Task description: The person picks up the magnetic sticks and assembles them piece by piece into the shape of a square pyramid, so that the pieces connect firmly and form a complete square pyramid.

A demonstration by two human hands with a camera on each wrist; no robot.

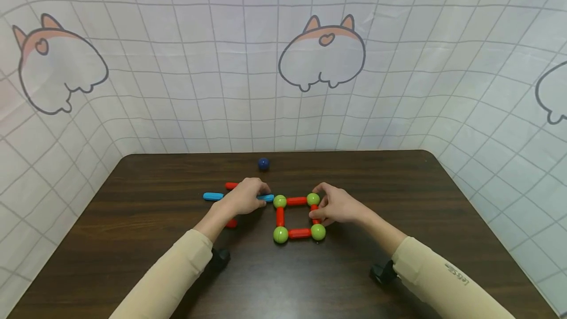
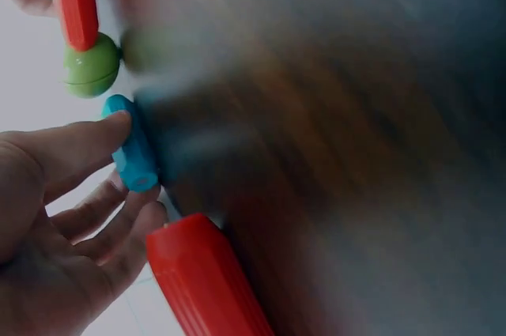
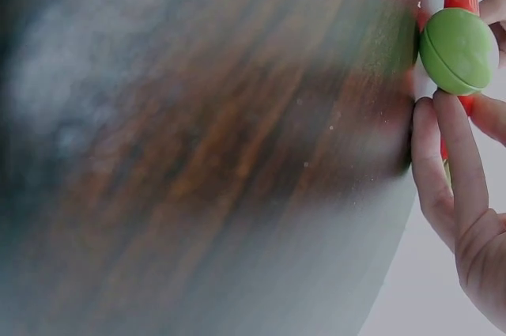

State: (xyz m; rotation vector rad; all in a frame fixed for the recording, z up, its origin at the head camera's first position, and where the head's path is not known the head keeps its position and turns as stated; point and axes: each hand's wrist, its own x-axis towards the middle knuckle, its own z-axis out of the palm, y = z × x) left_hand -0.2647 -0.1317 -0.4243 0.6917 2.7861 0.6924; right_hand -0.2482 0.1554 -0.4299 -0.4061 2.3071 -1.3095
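Four-sided and flat on the table, a frame of red magnetic-looking rods (image 1: 299, 233) and green balls (image 1: 280, 235) lies between the hands. My left hand (image 1: 245, 197) pinches a short blue rod (image 2: 136, 154) between thumb and fingers. That rod points at the frame's far left green ball (image 1: 280, 201); in the left wrist view its end is close to a green ball, though contact cannot be made out. On the other side, my right hand (image 1: 342, 206) grips the frame's right red rod (image 1: 314, 208) with thumb and fingers, partly hiding it. Its fingertips touch a green ball (image 3: 457, 51) in the right wrist view.
Another blue rod (image 1: 213, 196) and a red rod (image 1: 232, 185) lie left of the left hand, with a further red rod (image 1: 232, 223) partly behind the wrist. A dark blue ball (image 1: 263, 164) sits near the far edge of the dark wooden table (image 1: 376, 171).
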